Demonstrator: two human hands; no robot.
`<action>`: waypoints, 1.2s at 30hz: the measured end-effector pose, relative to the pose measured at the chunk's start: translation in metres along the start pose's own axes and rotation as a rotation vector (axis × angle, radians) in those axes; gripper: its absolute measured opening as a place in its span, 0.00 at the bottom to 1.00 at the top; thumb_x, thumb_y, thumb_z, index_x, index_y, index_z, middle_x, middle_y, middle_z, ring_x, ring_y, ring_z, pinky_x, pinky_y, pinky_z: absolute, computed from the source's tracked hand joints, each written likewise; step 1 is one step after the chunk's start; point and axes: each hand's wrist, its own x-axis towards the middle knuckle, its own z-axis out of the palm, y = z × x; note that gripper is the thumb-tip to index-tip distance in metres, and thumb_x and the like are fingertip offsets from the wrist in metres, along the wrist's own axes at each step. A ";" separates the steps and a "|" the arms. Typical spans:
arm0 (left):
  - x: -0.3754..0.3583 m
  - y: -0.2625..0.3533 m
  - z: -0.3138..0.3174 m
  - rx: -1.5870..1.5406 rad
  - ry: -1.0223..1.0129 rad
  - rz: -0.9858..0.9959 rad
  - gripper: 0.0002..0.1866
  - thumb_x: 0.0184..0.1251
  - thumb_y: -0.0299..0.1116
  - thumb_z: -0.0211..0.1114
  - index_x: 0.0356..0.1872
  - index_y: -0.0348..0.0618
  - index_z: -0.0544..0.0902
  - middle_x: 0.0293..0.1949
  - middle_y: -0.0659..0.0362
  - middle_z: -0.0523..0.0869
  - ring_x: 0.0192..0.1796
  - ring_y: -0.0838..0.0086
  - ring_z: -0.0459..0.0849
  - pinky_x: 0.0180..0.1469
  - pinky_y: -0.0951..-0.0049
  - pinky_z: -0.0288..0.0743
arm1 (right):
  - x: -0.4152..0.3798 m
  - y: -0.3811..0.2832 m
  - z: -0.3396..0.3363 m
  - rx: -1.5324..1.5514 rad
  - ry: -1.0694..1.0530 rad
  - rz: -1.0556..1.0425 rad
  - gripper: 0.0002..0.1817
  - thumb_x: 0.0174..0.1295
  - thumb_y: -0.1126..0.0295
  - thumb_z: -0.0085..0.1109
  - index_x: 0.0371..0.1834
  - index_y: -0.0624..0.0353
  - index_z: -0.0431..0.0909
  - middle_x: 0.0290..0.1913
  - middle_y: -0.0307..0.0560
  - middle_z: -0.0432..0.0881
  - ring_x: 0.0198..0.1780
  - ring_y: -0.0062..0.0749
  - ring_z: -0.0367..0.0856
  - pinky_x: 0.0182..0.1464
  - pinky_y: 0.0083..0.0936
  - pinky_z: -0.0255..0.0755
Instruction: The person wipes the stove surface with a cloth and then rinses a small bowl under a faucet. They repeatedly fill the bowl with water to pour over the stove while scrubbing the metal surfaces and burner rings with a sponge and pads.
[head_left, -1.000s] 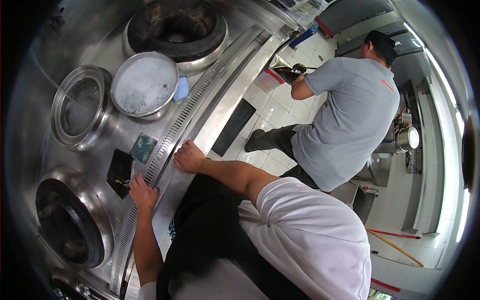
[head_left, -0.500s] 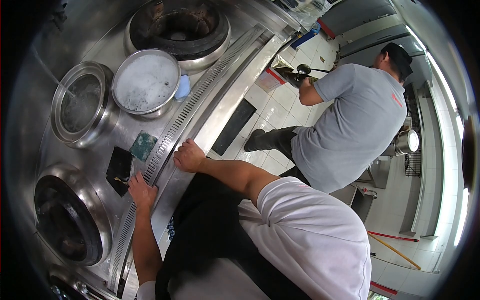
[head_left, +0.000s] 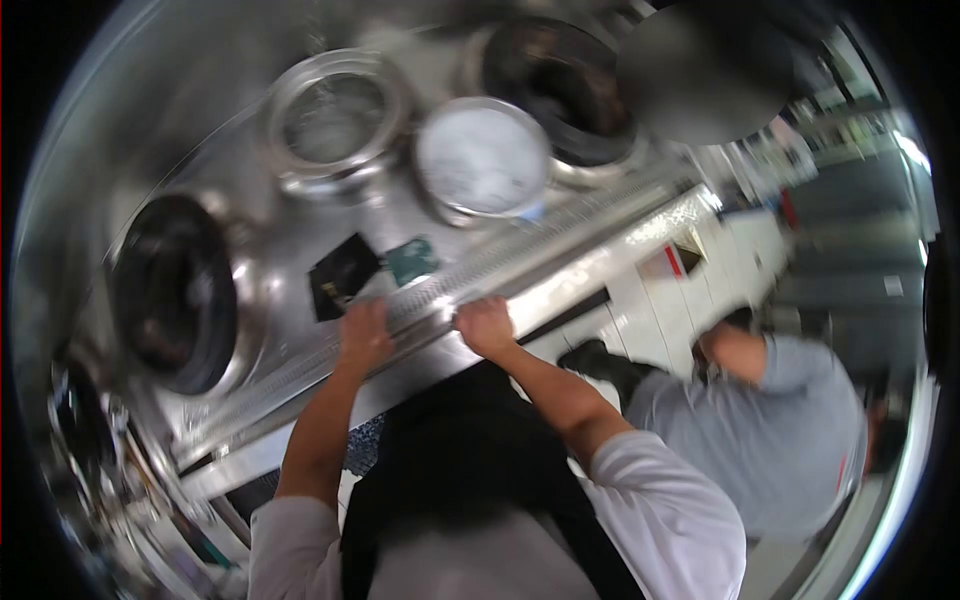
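Observation:
My left hand [head_left: 366,335] rests at the slotted front strip of the steel cooking range [head_left: 300,238], fingers forward and somewhat blurred, with nothing visible in them. Just beyond its fingertips lies a flat black square pad [head_left: 343,276]. A green scouring pad [head_left: 411,261] lies to the right of that one. My right hand [head_left: 486,326] is closed over the front edge of the range, its fingers curled. Behind the scouring pad stands a steel bowl full of white foam [head_left: 482,158].
Black-ringed wok burners sit at the left [head_left: 175,295] and the back right [head_left: 560,85]. A round steel pot of water [head_left: 335,118] stands at the back. To my right a co-worker in a grey shirt [head_left: 750,430] bends over the tiled floor, near a red-and-white box [head_left: 668,262].
My view has swung to the right, so the range looks turned and blurred. Both hands stay at the range's front edge. The co-worker now appears lower in the view.

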 end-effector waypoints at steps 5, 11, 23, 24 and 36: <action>-0.002 -0.006 0.010 -0.040 0.116 0.011 0.35 0.47 0.33 0.70 0.62 0.43 0.72 0.52 0.48 0.77 0.61 0.53 0.75 0.61 0.50 0.69 | 0.006 -0.015 -0.020 0.123 0.046 0.068 0.12 0.66 0.60 0.56 0.35 0.53 0.86 0.36 0.49 0.87 0.42 0.46 0.83 0.55 0.46 0.69; -0.003 -0.009 0.008 -0.055 0.100 0.025 0.36 0.45 0.34 0.72 0.61 0.43 0.72 0.51 0.48 0.76 0.57 0.53 0.74 0.58 0.52 0.69 | 0.089 -0.079 -0.083 0.865 -0.073 0.151 0.10 0.69 0.67 0.57 0.42 0.61 0.84 0.37 0.56 0.86 0.41 0.48 0.85 0.46 0.38 0.77; -0.004 -0.013 0.011 -0.166 0.152 0.005 0.29 0.52 0.31 0.67 0.60 0.42 0.77 0.52 0.49 0.79 0.59 0.54 0.76 0.60 0.51 0.68 | 0.483 -0.049 -0.014 0.256 0.108 0.173 0.30 0.60 0.54 0.57 0.62 0.61 0.78 0.64 0.61 0.78 0.66 0.60 0.75 0.67 0.51 0.69; -0.003 -0.017 0.009 -0.224 0.125 0.044 0.29 0.50 0.32 0.70 0.58 0.42 0.78 0.50 0.50 0.80 0.58 0.54 0.78 0.60 0.51 0.69 | 0.504 -0.030 0.012 0.004 0.023 0.049 0.26 0.66 0.52 0.52 0.58 0.59 0.82 0.62 0.61 0.80 0.65 0.56 0.77 0.66 0.50 0.70; 0.002 -0.012 0.027 -0.021 0.150 -0.014 0.29 0.54 0.37 0.70 0.57 0.45 0.70 0.54 0.52 0.75 0.60 0.58 0.75 0.62 0.57 0.68 | 0.597 0.048 0.133 1.209 -0.459 0.630 0.24 0.67 0.62 0.53 0.61 0.66 0.76 0.55 0.58 0.82 0.55 0.46 0.80 0.58 0.43 0.72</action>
